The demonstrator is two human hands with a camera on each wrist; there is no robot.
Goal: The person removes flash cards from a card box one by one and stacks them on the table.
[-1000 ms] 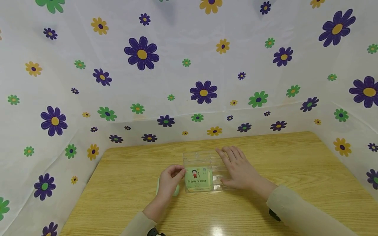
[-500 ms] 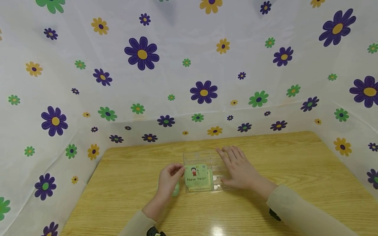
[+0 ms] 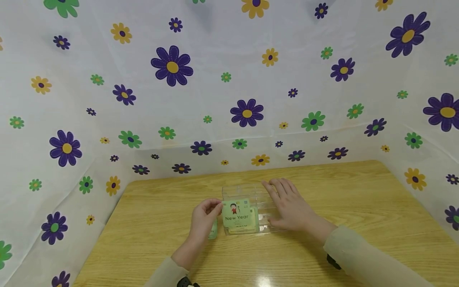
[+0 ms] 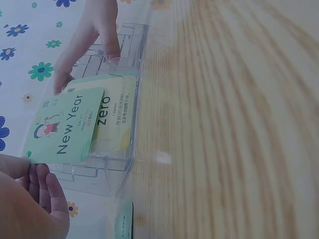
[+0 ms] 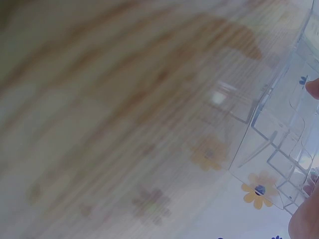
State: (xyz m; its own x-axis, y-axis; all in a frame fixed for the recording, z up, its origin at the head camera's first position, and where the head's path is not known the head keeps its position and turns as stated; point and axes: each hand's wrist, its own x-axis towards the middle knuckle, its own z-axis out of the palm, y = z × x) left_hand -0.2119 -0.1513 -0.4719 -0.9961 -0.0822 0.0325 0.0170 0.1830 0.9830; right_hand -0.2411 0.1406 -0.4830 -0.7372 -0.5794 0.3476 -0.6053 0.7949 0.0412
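new year card is overlapping the left half of the clear box, long axis running sideways, letter tops pointing far-side; since a second ago it's sliding left, baring more zero card! left hand is pinching its left edge; right hand is resting box-right, thumb and fingers apart.

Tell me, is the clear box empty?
Not empty: the zero card lies inside the clear box, partly under the New Year card the left hand pinches.
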